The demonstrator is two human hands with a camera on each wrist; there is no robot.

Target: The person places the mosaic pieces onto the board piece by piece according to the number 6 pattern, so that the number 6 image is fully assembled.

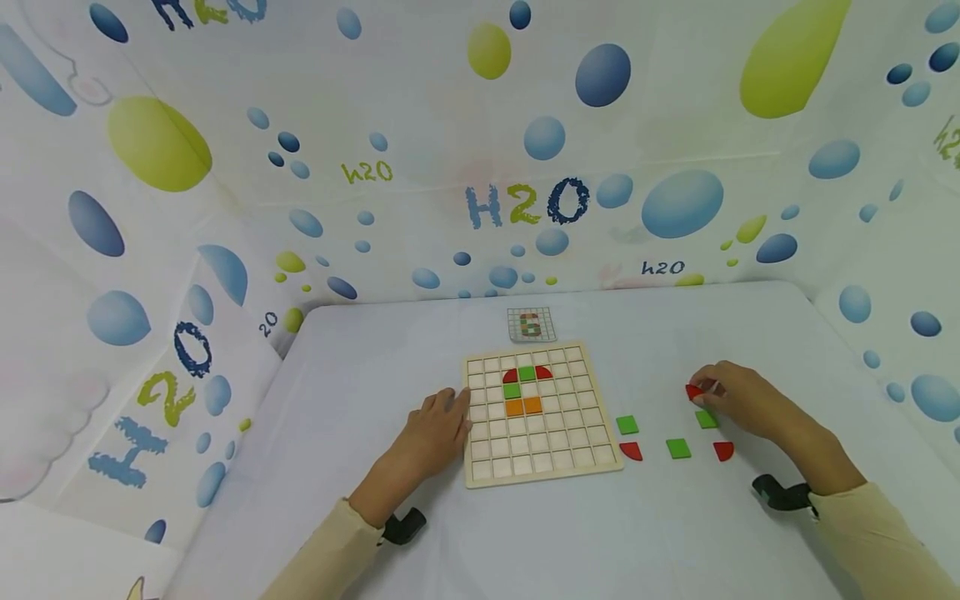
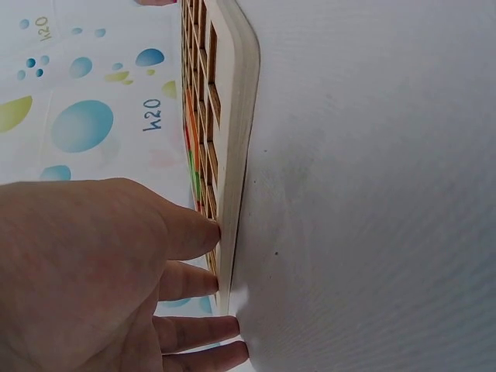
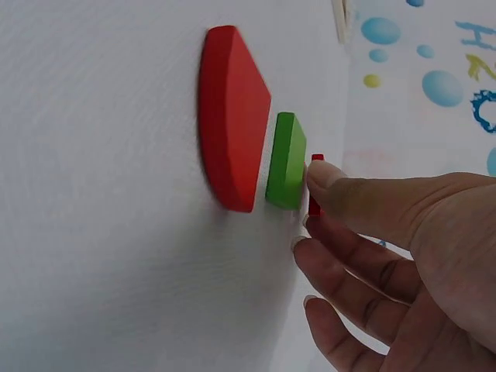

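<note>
My right hand [image 1: 750, 404] pinches a red quarter-circle tile [image 1: 693, 391] between thumb and fingers, just over the table to the right of the board. Close below that hand lies a green square tile [image 1: 707, 419], with a red quarter-circle tile [image 3: 232, 116] nearer in the right wrist view. My left hand [image 1: 433, 433] rests at the left edge of a wooden grid board [image 1: 543, 481], thumb and fingertips against its rim. In the board's grid sit two red quarter-circles [image 1: 543, 372], two green squares [image 1: 527, 373] and two orange squares [image 1: 514, 407].
Behind the board lies a small gridded pattern card [image 1: 531, 325] with a coloured figure. Right of the board lie more loose tiles, among them a green square [image 1: 627, 425], a red quarter-circle [image 1: 632, 452] and another green square [image 1: 678, 448]. A patterned curtain [image 1: 420, 225] stands behind the table.
</note>
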